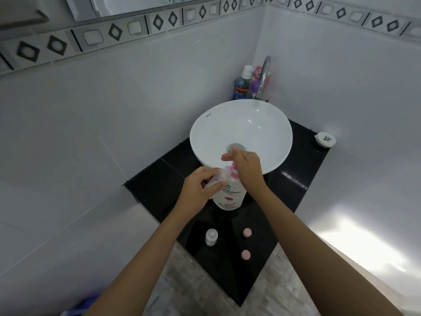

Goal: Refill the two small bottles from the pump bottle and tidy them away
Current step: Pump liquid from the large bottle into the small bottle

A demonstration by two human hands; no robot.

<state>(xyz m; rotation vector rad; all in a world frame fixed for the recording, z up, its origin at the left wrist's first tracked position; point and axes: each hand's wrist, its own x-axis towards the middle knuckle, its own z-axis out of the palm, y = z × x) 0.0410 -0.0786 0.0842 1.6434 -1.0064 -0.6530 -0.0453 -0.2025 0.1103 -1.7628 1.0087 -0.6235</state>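
Note:
A white pump bottle (230, 197) with a pink pump head stands on the black counter (159, 190) in front of the basin. My right hand (246, 169) rests on the pump head with fingers extended and presses it. My left hand (200, 188) grips a small clear bottle (216, 179), tilted with its mouth up against the pink spout. A second small bottle (211, 237), uncapped, stands upright near the counter's front. Two pink caps (247, 232) (245, 254) lie to its right.
A white bowl basin (205, 133) sits behind the pump bottle, with a chrome tap (264, 76) at the back. A mouthwash bottle (242, 84) and other toiletries stand in the corner. A small white lidded tub (325, 139) sits at the counter's right.

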